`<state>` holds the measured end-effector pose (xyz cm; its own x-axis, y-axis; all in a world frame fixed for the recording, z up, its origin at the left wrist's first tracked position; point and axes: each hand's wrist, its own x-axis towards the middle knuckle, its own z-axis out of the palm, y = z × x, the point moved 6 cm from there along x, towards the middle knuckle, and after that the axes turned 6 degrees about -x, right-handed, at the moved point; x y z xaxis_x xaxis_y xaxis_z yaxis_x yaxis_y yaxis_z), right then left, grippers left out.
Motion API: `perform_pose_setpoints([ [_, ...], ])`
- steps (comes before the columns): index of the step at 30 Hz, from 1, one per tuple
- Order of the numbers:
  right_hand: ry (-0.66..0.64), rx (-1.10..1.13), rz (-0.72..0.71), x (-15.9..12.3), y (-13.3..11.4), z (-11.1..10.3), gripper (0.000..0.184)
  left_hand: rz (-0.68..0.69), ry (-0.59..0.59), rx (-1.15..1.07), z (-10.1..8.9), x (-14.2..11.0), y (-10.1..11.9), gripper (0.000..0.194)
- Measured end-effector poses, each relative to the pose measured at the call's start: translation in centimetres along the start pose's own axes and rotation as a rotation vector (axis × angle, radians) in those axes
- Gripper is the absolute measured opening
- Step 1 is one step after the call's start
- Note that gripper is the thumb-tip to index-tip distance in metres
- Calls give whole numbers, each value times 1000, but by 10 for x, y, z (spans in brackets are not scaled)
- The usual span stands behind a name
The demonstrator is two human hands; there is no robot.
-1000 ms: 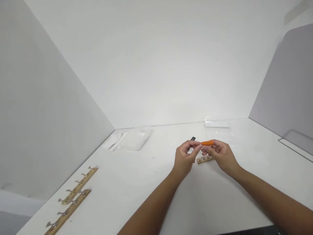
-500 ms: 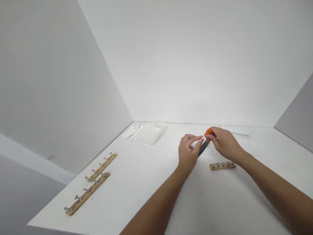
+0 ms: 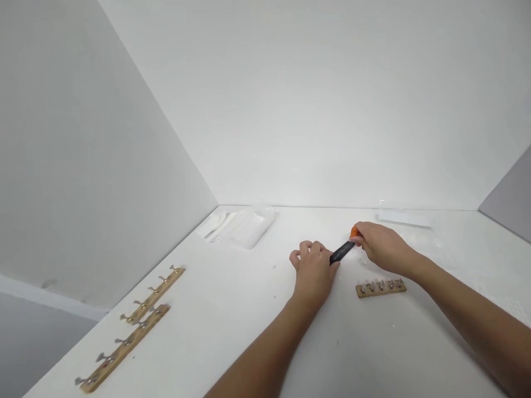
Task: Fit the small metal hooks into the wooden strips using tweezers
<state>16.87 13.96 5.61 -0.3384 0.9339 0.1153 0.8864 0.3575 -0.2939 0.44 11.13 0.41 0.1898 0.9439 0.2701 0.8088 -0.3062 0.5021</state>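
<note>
A flat black bar (image 3: 342,252) with faint pale lettering and an orange end piece (image 3: 354,231) lies at a slant between my hands, low over the white table. My left hand (image 3: 314,270) is at its near end, the thumb and curled fingers closed round it and covering that end. My right hand (image 3: 379,246) pinches the orange end piece between thumb and fingers, partly hiding it. Close below my right hand, a short wooden hook rack (image 3: 381,289) with several metal hooks lies on the table.
Two longer wooden hook racks, one farther (image 3: 160,296) and one nearer (image 3: 124,349), lie at the table's left. Clear plastic packaging (image 3: 249,228) is by the back wall, and a clear piece with a white strip (image 3: 404,221) stands at back right.
My left fingers have gone from a loose pinch near the orange end down to the black bar's near end. My right hand stays at the orange end; the view has shifted slightly.
</note>
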Motion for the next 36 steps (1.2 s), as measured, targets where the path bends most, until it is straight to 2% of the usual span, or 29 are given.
perform_pose_setpoints([
  [3, -1, 21, -3, -4, -5, -3, 27, -5, 82, -148, -5, 0, -1, 10],
  [5, 8, 22, -35, -7, -11, -3, 27, -31, 123, -361, -8, 0, 0, 7],
  [7, 48, 5, -60, -9, -15, -3, 26, -137, 151, -636, -10, -2, -1, 8],
  [9, 112, -9, -59, -12, -18, -5, 24, -275, 149, -883, -10, -5, 0, 17],
  [12, 188, 10, -54, -15, -22, -8, 20, -343, 106, -1076, -11, -8, 10, 27],
  [17, 305, 106, -71, -20, -28, -15, 18, -279, 124, -1124, -17, -8, 18, 29],
  [21, 262, 285, -105, -19, -22, -12, 14, -228, 174, -1135, -17, -9, 18, 25],
  [24, 262, 252, -134, -20, -21, -10, 15, -208, 174, -1123, -15, -10, 18, 24],
  [27, 363, 182, -142, -22, -23, -11, 15, -195, 180, -1110, -17, -11, 20, 23],
  [30, 444, 162, -92, -22, -23, -15, 14, -188, 191, -1110, -19, -12, 20, 24],
  [34, 291, 125, -168, -20, -29, -14, 17, -134, 222, -1105, -21, -11, 21, 23],
  [36, 264, 77, -178, -19, -29, -17, 19, -121, 202, -1097, -19, -11, 21, 23],
])
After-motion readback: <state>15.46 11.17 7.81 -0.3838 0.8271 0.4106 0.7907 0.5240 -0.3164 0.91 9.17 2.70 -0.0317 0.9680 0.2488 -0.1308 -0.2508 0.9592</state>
